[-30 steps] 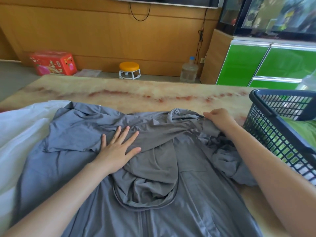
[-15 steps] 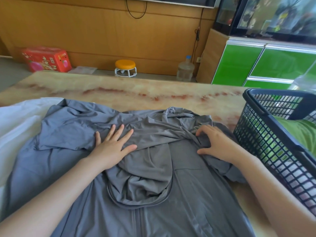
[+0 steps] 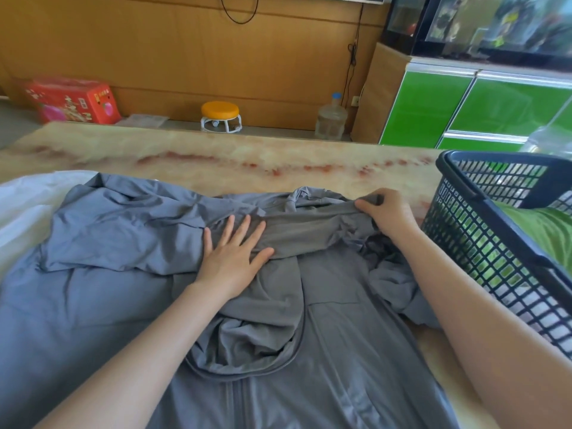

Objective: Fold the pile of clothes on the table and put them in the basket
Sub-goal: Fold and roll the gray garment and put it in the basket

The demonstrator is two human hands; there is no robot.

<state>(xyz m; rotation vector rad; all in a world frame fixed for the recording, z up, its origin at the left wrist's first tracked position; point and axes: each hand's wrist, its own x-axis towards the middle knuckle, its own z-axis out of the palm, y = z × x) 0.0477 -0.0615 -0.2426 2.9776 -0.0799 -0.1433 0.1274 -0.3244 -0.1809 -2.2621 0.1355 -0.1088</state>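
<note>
Your left hand (image 3: 233, 261) flat, fingers (image 3: 240, 226) spread, pins jacket (image 3: 340, 342); right hand (image 3: 388, 213) pinches sleeve (image 3: 309, 235). Pull too hard: jacket bunches, slips from under palm.

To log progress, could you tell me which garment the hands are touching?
The grey jacket: left hand flat on it, right hand pinching it; the white cloth and green garment lie untouched.

A home living room is indicated by an aquarium (image 3: 483, 23) set on a green-doored cabinet (image 3: 464, 109), with a small stool (image 3: 220, 116) seen left of it.
</note>
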